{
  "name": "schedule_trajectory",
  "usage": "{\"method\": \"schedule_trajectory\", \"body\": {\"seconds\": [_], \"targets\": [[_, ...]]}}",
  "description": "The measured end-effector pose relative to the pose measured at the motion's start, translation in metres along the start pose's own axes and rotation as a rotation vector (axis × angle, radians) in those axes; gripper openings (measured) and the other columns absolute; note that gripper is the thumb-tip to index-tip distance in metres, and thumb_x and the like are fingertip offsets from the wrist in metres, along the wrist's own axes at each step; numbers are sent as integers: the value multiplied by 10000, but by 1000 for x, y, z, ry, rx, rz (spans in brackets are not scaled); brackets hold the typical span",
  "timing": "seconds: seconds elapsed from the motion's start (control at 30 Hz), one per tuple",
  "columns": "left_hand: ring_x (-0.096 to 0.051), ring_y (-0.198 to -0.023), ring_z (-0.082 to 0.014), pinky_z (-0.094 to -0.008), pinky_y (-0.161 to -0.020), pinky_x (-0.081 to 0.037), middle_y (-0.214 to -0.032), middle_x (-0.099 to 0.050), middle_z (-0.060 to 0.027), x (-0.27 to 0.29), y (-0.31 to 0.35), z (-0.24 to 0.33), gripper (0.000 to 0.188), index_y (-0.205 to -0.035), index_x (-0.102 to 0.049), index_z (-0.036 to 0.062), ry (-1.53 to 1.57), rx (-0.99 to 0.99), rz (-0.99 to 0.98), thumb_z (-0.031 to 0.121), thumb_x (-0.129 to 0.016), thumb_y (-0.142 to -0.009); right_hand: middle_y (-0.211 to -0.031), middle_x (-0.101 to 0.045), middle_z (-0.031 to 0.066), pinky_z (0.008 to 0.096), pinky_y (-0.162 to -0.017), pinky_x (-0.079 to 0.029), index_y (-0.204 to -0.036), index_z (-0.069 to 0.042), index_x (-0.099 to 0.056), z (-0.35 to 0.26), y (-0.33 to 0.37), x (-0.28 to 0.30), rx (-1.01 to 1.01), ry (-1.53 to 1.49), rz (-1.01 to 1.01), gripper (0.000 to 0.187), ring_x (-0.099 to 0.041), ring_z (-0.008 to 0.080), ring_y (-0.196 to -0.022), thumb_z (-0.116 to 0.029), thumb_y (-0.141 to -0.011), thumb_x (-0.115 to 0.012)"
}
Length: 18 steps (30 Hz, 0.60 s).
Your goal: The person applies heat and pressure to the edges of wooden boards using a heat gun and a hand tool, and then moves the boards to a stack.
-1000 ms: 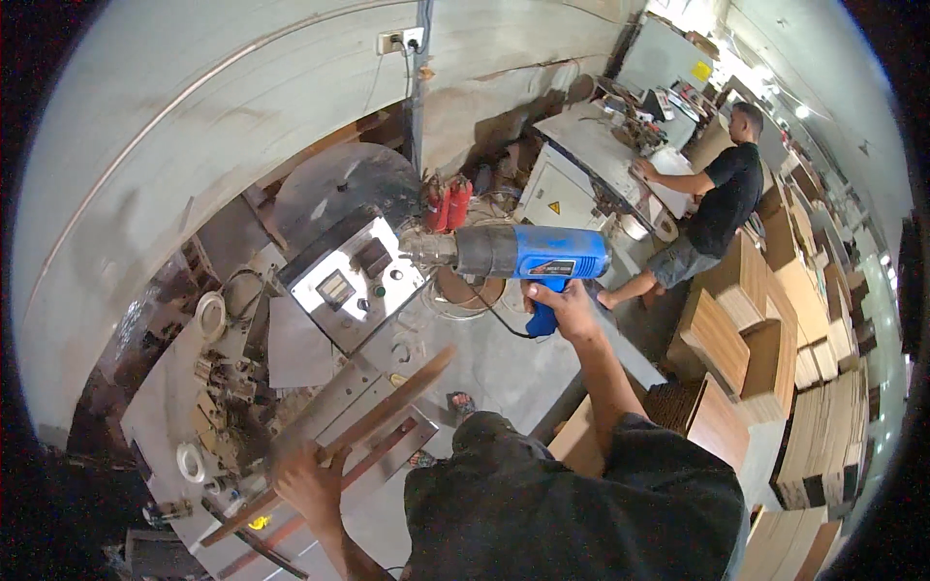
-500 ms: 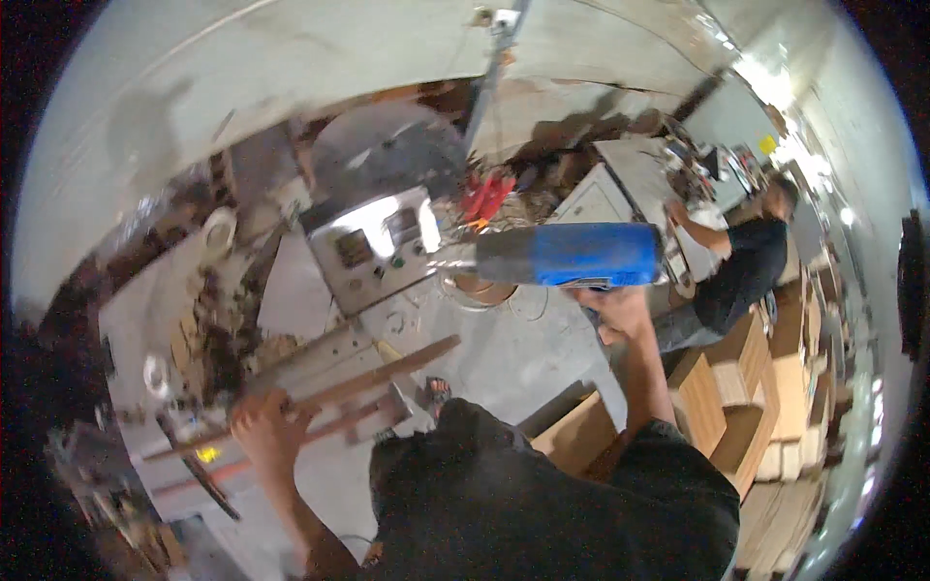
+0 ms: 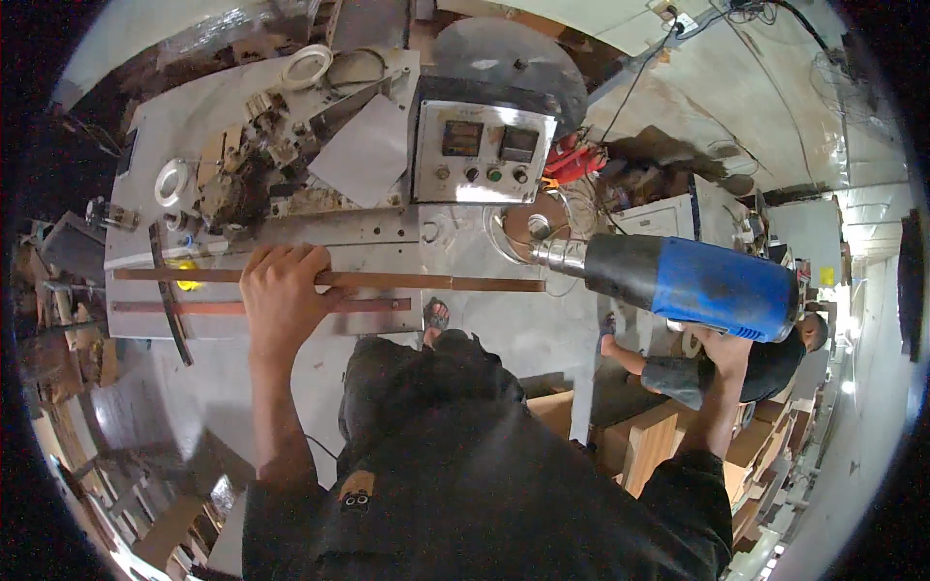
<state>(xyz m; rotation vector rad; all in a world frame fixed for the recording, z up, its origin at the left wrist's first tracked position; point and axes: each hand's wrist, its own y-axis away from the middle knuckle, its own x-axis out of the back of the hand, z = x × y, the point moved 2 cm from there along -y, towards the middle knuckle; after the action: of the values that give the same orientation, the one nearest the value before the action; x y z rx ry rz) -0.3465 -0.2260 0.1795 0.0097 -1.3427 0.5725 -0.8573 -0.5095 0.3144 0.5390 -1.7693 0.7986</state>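
wooden strip (image 3: 426, 282) clasped in left grip (image 3: 281, 300); right grip (image 3: 722, 347) holds heat gun (image 3: 693, 281).

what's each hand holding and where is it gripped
Left hand grips a long wooden strip left of its middle. Right hand holds the blue heat gun from below.

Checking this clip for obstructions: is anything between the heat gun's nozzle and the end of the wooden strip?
Nothing visible. The heat gun in the right hand points its nozzle at the near end of the wooden strip, which the left hand holds.

Grey control box (image 3: 481, 155) with knobs (tape rolls (image 3: 172, 181) leftward)
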Motion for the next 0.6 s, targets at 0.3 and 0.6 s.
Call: {"method": "schedule_trajectory", "body": {"seconds": [0.3, 0.6], "targets": [[-685, -800, -260, -422, -846, -549, -776, -662, -11, -7, 1, -1, 440, -769, -614, 114, 48, -65, 61, 361, -952, -633, -1282, -746, 121, 447, -1053, -555, -1326, -14, -678, 23, 22, 11, -131, -6, -45, 694, -714, 285, -1146, -265, -776, -1017], [-683, -816, -250, -415, -837, -540, -779, -664, -4, -8, 4, -5, 451, -780, -615, 122, 62, -88, 64, 371, -954, -618, -1298, -724, 135, 433, -1061, -560, -1364, 12, -620, 14, 8, 33, -203, -203, 28, 586, -706, 255, -1173, -74, -868, -920]]}}
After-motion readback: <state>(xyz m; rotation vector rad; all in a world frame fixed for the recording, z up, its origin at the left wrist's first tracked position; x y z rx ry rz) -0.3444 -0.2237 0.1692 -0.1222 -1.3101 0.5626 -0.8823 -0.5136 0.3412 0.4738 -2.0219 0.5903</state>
